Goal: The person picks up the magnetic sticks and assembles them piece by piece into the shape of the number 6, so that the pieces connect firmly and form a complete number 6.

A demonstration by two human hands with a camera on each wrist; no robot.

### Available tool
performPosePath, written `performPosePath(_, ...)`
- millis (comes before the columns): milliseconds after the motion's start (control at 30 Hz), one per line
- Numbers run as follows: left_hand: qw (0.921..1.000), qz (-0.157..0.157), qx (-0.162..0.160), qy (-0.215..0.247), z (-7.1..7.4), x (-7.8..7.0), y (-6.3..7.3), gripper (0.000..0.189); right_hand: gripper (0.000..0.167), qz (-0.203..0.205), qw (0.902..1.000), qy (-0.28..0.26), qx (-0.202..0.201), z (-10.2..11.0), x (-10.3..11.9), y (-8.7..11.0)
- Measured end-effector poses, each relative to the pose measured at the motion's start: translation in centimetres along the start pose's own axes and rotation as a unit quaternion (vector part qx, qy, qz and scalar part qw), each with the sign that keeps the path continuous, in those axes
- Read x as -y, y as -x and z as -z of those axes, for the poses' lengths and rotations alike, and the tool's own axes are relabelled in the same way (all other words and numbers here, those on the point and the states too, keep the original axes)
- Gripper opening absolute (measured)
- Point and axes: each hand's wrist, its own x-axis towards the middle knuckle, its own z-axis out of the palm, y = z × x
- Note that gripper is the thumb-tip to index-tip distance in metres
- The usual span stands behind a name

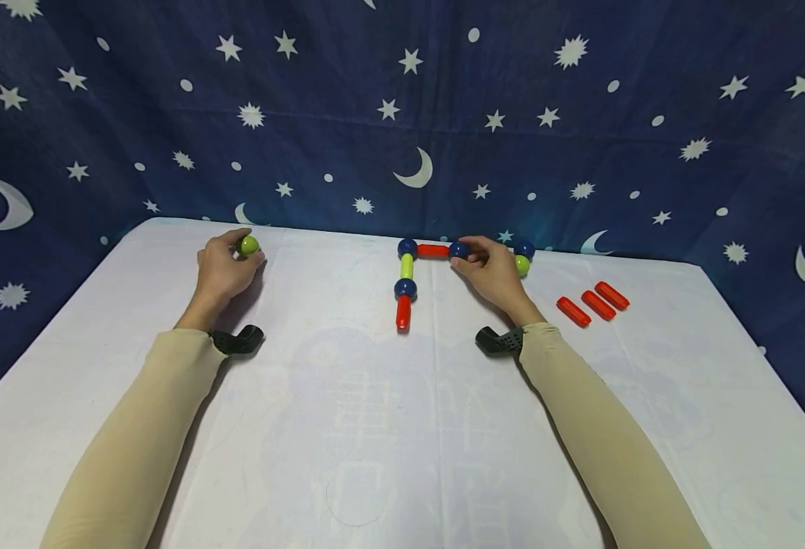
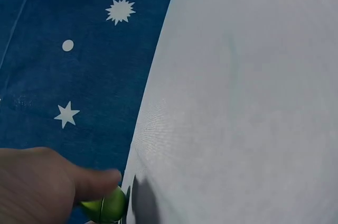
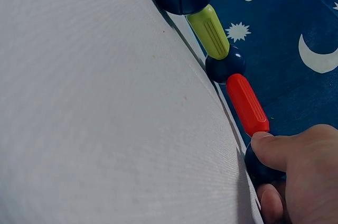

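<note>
On the left of the table, my left hand [image 1: 226,268] pinches a green ball [image 1: 248,245] between thumb and fingers; the left wrist view shows the thumb across the green ball [image 2: 108,206]. My right hand [image 1: 493,272] holds a dark blue ball [image 1: 458,251] at the end of a red rod [image 1: 433,251]. That rod joins a second blue ball [image 1: 407,248], from which a yellow-green rod [image 1: 406,267] runs to a third blue ball [image 1: 405,288]. Another red rod [image 1: 403,313] points toward me from there. In the right wrist view, fingers partly cover the held blue ball [image 3: 260,165].
Just behind my right hand are another blue ball [image 1: 524,250] and a green ball [image 1: 522,265]. Three loose red rods [image 1: 598,305] lie to the right on the white table [image 1: 389,457]. A dark blue star-and-moon curtain [image 1: 347,99] rises behind the table's far edge.
</note>
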Motion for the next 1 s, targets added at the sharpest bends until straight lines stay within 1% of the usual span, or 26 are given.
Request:
performPosePath(167, 0.9997, -0.011, -0.015, 0.017, -0.2, 0.3, -0.1, 0.048, 0.045, -0.004, 1.0, -0.004, 0.0, 0.0, 0.0, 0.0)
performPosePath(233, 0.9997, -0.011, -0.01, 0.021, -0.2, 0.1, 0.0, 0.047, 0.045, -0.006, 1.0, -0.007, 0.0, 0.0, 0.1, 0.0)
performPosePath(300, 0.9995, -0.018, 0.002, 0.026, -0.1, -0.5, 0.2, 0.047, 0.045, -0.004, 1.0, -0.008, 0.001, 0.0, 0.1, 0.0)
performPosePath(400, 0.9975, -0.038, 0.042, 0.041, 0.0, -2.1, 0.7, 0.047, 0.044, -0.001, 1.0, -0.008, 0.0, 0.0, 0.1, 0.1)
performPosePath(433, 0.9957, -0.048, 0.062, 0.049, 0.0, -2.8, 0.9, 0.047, 0.044, 0.0, 1.0, -0.009, -0.001, 0.0, 0.1, 0.1)
performPosePath(500, 0.9893, -0.069, 0.109, 0.069, -0.1, -4.2, 1.3, 0.047, 0.044, 0.002, 1.0, -0.007, -0.001, 0.0, 0.2, 0.1)
performPosePath(567, 0.9792, -0.086, 0.159, 0.092, -0.4, -5.5, 1.7, 0.046, 0.044, 0.004, 1.0, -0.009, -0.001, 0.0, 0.2, 0.1)
performPosePath(633, 0.9669, -0.103, 0.205, 0.111, -0.7, -6.6, 2.2, 0.045, 0.044, 0.005, 0.9999, -0.009, -0.001, 0.1, 0.2, 0.1)
performPosePath(733, 0.9499, -0.118, 0.26, 0.126, -1.4, -8.0, 3.0, 0.044, 0.044, 0.007, 0.9999, -0.01, -0.001, 0.1, 0.2, 0.1)
performPosePath(833, 0.9331, -0.132, 0.311, 0.123, -2.0, -9.2, 4.0, 0.043, 0.044, 0.007, 0.9999, -0.01, -0.002, 0.1, 0.2, 0.1)
performPosePath(867, 0.9259, -0.136, 0.33, 0.122, -2.3, -9.6, 4.3, 0.043, 0.044, 0.007, 0.9999, -0.011, -0.003, 0.1, 0.2, 0.1)
performPosePath(933, 0.9083, -0.152, 0.371, 0.118, -2.7, -10.2, 4.9, 0.042, 0.044, 0.007, 0.9999, -0.009, -0.004, 0.1, 0.2, 0.1)
performPosePath(967, 0.8977, -0.16, 0.393, 0.117, -2.9, -10.4, 5.3, 0.042, 0.044, 0.006, 0.9999, -0.009, -0.004, 0.1, 0.2, 0.1)
performPosePath(1000, 0.8854, -0.168, 0.417, 0.117, -3.1, -10.7, 5.6, 0.042, 0.044, 0.006, 0.9999, -0.007, -0.005, 0.1, 0.2, 0.1)
